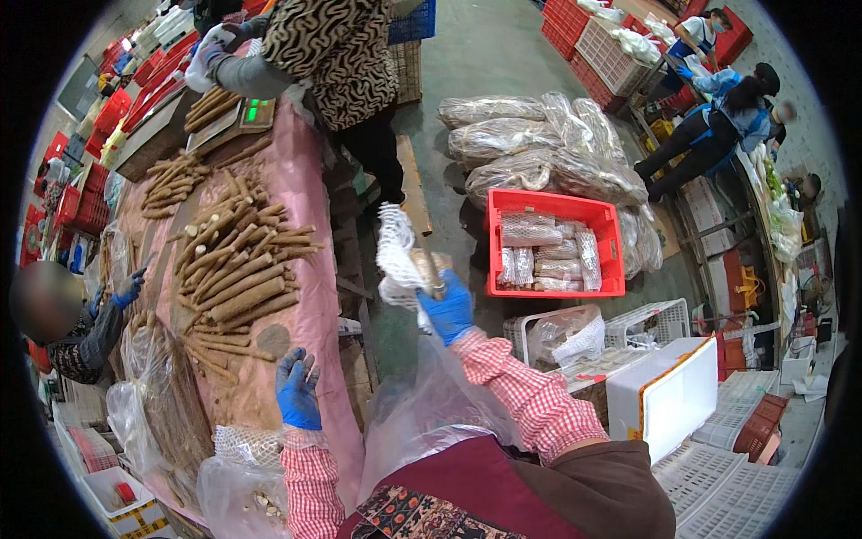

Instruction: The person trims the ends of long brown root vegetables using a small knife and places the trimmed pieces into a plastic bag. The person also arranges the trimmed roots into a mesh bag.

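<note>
My right hand (444, 305), in a blue glove, grips brownish root pieces partly wrapped in white foam netting (400, 251), held up beside the table's edge. My left hand (301, 388), also gloved, is raised over the pink-covered table (307, 225), fingers apart and slightly bent, with nothing visible in it. A heap of long brown roots (238, 260) lies beyond it. White netting (247, 445) and plastic bags lie beside my left forearm. A scale (229, 126) with a green display stands at the table's far end, with more roots on it.
A red crate (606, 260) of netted bundles stands right of centre before long wrapped bundles (503, 144). White crates (646, 332) and a foam box (673, 386) stand at my right. A co-worker stands at the table's far end (350, 54), another at the left (99, 332), others work (691, 135) along the right.
</note>
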Available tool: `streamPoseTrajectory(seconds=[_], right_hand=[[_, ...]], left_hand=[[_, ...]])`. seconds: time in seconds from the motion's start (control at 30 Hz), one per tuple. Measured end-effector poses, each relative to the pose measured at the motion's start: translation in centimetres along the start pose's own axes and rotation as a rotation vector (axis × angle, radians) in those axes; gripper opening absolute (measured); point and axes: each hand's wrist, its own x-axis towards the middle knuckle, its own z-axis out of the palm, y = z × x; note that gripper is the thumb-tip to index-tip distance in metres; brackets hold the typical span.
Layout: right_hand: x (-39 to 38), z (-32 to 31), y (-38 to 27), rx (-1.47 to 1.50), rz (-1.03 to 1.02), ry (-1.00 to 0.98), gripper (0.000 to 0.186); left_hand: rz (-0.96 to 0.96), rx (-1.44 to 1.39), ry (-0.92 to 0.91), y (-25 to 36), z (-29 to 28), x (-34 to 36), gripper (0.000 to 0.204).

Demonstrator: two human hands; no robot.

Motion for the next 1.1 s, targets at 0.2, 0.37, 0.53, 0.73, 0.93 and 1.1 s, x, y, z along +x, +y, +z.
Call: streamPoseTrajectory(seconds=[0.2, 0.37, 0.53, 0.73, 0.93, 1.1], right_hand=[[5.7, -7.2, 5.3, -0.328, -0.108, 0.023, 0.039], [8.6, -5.3, 5.4, -0.341, -0.33, -0.211, 0.039], [6.5, 2.8, 0.1, -0.04, -0.348, -0.56, 0.039], [-8.1, 14.0, -10.6, 0.152, -0.457, -1.164, 0.039], [-26.8, 20.7, -17.7, 0.25, -0.462, -1.532, 0.028], [-37.9, 25.2, -18.1, 0.155, -0.275, -1.875, 0.033]], left_hand=[[-0.078, 0.13, 0.082, -2.0, 5.6, 1.2, 0.032], [-0.026, 0.127, 0.069, -3.0, 7.2, 0.9, 0.032], [0.094, 0.044, 0.233, -4.5, 5.7, -2.9, 0.045], [0.337, 0.081, 0.604, -0.1, 0.5, -14.0, 0.045], [0.658, -0.008, 0.963, 4.1, -9.8, -22.8, 0.057], [0.527, -0.033, 1.203, 2.9, -21.8, -27.8, 0.045]])
